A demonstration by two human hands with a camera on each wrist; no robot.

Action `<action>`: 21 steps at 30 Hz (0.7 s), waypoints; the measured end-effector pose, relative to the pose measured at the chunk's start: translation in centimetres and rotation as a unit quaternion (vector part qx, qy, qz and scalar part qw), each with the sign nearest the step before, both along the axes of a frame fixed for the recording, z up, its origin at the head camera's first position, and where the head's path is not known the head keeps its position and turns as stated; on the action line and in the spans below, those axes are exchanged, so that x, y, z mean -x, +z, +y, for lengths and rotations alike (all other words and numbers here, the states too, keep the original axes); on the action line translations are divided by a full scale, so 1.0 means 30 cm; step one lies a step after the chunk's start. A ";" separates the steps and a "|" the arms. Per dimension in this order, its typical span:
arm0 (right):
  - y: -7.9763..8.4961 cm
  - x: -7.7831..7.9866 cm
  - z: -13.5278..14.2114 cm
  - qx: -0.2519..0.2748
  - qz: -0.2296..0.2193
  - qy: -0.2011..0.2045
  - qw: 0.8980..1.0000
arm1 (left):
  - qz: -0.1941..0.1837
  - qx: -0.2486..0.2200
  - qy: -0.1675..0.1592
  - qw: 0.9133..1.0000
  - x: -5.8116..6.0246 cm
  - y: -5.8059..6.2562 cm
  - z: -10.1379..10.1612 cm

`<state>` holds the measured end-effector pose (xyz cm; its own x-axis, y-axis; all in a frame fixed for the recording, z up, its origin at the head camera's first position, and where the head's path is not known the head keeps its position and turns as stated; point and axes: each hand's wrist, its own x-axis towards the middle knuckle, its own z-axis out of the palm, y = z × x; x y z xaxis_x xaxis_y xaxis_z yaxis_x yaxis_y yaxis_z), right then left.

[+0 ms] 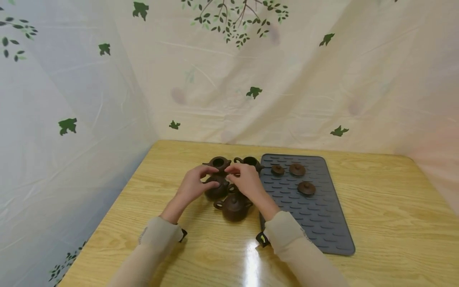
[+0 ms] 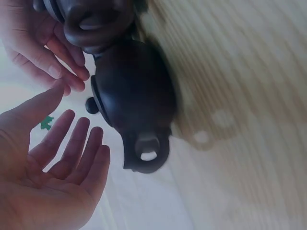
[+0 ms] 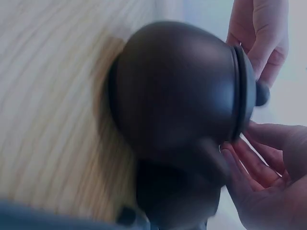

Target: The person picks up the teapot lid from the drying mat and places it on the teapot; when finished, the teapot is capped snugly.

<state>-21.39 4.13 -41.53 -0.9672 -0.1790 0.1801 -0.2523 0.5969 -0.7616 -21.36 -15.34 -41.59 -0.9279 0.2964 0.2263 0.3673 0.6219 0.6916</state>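
A cluster of small dark brown teapots stands on the table. My left hand (image 1: 193, 182) hovers over the teapot (image 1: 216, 192) at the cluster's left, fingers gently curved and nothing visibly held. My right hand (image 1: 247, 179) is beside it, thumb and fingertips turned toward the left hand, covering part of a teapot beneath. In the left wrist view, the fingers of both hands look loose and apart from the lidded front teapot (image 2: 136, 86). That same lidded teapot (image 3: 177, 86) fills the right wrist view, where the right fingers lie beyond it; contact cannot be told.
Two lidless teapots, one at rear left (image 1: 219, 162) and another at rear right (image 1: 251, 161), show open mouths. To the right lies a dark grey ridged mat (image 1: 322, 223) with three loose brown lids, one (image 1: 306, 188) nearest me. A patterned curtain (image 1: 287, 99) hangs behind the table.
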 end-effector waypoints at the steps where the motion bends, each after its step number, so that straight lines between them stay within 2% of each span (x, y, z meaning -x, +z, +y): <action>1: 0.001 0.000 0.011 0.001 0.001 -0.004 1.000 | 0.001 -0.006 -0.002 1.000 0.000 0.002 0.006; 9: 0.008 -0.003 0.111 0.008 0.005 -0.022 1.000 | -0.003 -0.040 -0.012 0.999 -0.001 0.013 0.053; 16: 0.013 -0.018 0.216 0.005 0.012 -0.029 1.000 | 0.006 -0.047 -0.026 0.999 -0.005 0.018 0.092; 21: 0.011 -0.032 0.298 -0.007 0.022 -0.040 0.999 | -0.011 -0.060 -0.038 0.997 -0.012 0.017 0.113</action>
<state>-20.42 13.08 -41.21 -0.9699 -0.1037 0.2205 -0.2358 0.6266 -0.7428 -20.99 -11.97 -41.09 -0.9093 0.3376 0.2433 0.3933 0.5060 0.7677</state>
